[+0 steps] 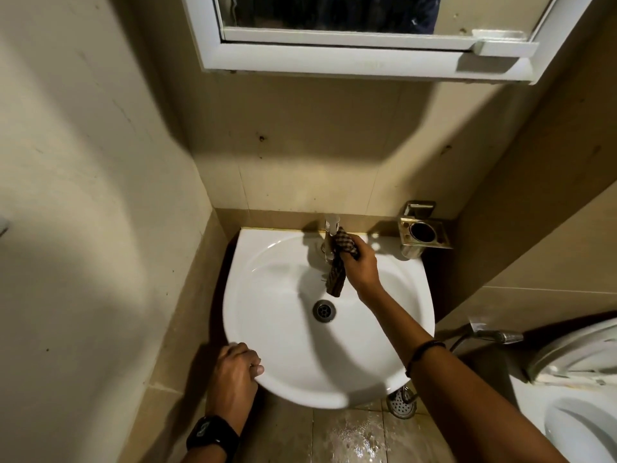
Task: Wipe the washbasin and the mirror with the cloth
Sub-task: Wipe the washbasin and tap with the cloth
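Note:
A white round washbasin (283,329) is fixed to the tiled wall below me, with a drain (324,310) in its middle and a chrome tap (331,233) at its back. My right hand (362,265) is shut on a brown checked cloth (338,262), pressed against the tap while the cloth's loose end hangs into the bowl. My left hand (235,370) grips the basin's front left rim. The mirror (334,13) sits in a white cabinet frame (334,58) high on the wall, only its lower part in view.
A metal tumbler holder (422,230) is mounted on the wall right of the tap. A toilet (581,396) and a hand spray (497,336) stand at the right. The floor below the basin (354,439) is wet. A side wall is close on the left.

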